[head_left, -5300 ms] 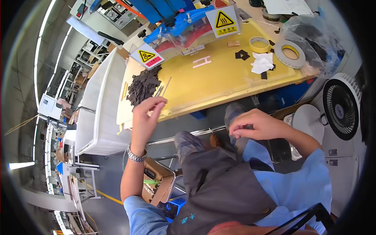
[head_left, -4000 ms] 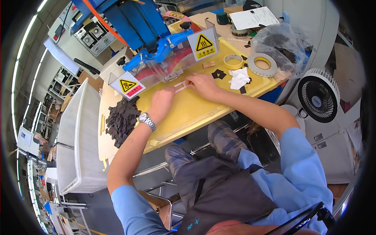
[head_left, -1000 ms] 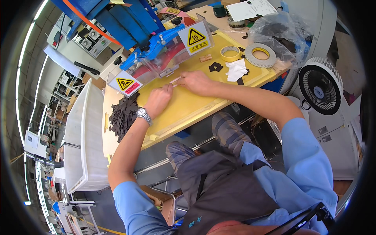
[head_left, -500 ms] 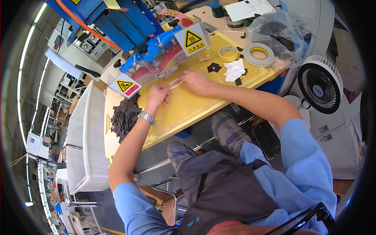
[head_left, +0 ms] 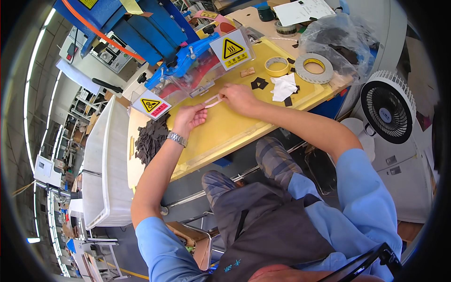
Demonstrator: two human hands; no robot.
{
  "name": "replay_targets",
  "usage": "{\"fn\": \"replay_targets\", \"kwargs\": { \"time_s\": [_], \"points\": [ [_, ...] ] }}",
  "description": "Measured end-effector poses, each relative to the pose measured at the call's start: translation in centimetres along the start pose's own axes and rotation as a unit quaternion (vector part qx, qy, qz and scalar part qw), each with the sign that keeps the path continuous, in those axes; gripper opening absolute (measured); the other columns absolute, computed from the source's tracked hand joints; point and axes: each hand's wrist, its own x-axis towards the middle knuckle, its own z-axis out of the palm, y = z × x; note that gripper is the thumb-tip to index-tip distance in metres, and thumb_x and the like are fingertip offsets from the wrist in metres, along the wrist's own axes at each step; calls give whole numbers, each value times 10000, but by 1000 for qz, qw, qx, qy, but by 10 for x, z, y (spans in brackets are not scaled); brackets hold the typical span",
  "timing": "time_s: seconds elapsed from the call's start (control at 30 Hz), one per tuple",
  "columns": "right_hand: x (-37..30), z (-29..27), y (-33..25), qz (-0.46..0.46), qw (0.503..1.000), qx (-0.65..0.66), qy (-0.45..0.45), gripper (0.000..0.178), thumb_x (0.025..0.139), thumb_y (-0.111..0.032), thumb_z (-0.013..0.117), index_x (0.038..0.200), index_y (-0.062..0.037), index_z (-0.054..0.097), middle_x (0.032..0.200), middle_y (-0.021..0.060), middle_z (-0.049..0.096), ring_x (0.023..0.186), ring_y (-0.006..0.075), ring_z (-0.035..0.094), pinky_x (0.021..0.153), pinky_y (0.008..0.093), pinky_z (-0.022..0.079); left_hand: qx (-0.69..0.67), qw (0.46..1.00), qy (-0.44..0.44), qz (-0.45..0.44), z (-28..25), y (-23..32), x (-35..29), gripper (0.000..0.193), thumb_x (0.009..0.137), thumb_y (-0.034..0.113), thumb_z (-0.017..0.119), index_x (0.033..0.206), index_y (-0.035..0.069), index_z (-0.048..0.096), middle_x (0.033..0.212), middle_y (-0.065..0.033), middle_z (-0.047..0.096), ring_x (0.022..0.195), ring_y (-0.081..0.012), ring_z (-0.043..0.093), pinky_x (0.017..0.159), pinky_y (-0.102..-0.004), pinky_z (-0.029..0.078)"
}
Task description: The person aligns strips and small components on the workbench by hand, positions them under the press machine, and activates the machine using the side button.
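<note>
A seated worker in a blue shirt and dark apron (head_left: pixel 268 230) leaned over a yellow worktable (head_left: pixel 225 131), both bare arms stretched forward. The left hand (head_left: pixel 189 118), a metal wristwatch (head_left: pixel 176 138) on its wrist, pinched one end of a thin pale strip (head_left: pixel 213 100) between fingertips, while the right hand (head_left: pixel 238 96) closed its fingers on the other end, so the strip was held between the two hands just above the tabletop (right in front of the machine's clear guard). To the left, a heap of small dark cut pieces (head_left: pixel 151 138) lay on the table near a white plastic bin (head_left: pixel 105 164). To the right sat a crumpled white cloth (head_left: pixel 284 87), a few black scraps (head_left: pixel 258 84), a roll of yellow tape (head_left: pixel 276 66) and a larger roll of white tape (head_left: pixel 314 67). A white fan (head_left: pixel 388 113) stood beside the table. Behind the hands rose a blue machine (head_left: pixel 141 28) with a transparent cover (head_left: pixel 197 75) bearing yellow triangular warning signs (head_left: pixel 233 49), and farther back a clear plastic bag (head_left: pixel 338 40) held dark material.
</note>
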Motion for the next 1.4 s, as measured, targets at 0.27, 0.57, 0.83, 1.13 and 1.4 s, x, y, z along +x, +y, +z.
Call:
{"fn": "replay_targets", "kwargs": {
  "time_s": [0.27,0.57,0.83,1.13,1.4],
  "points": [
    [2,0,-3,8,1000,8,-7,55,910,-148,730,937,-103,746,967,137,738,926,373,738,782,503,590,41,999,8,19,3,1,-9,216,1021,174,787,869,40,713,747,-35,727,591,-121,699,531,-252,577],
    [4,4,-2,21,1000,20,-3,44,913,-158,733,939,-125,746,980,113,746,935,359,740,786,498,582,-49,998,-44,19,-8,-12,-1,163,1033,135,767,929,24,709,801,-40,734,664,-118,720,573,-229,586],
    [1,0,0,29,999,24,-13,48,916,-154,734,951,-121,736,977,118,742,934,361,738,779,498,574,-48,996,-29,70,7,-15,-12,170,1042,151,766,976,8,703,826,-53,746,653,-118,716,574,-240,610],
    [1,3,3,8,1000,23,3,46,915,-147,736,954,-123,738,961,113,735,922,357,737,773,496,570,-24,998,20,58,18,-13,-14,177,1032,133,768,921,12,702,792,-41,727,601,-108,672,522,-241,551],
    [2,1,1,20,1000,15,-1,44,906,-133,739,944,-116,755,967,114,742,913,358,738,771,495,572,-42,997,35,50,19,-12,-12,170,1024,126,761,900,29,695,769,-27,710,588,-102,647,519,-245,523]
  ]
}}
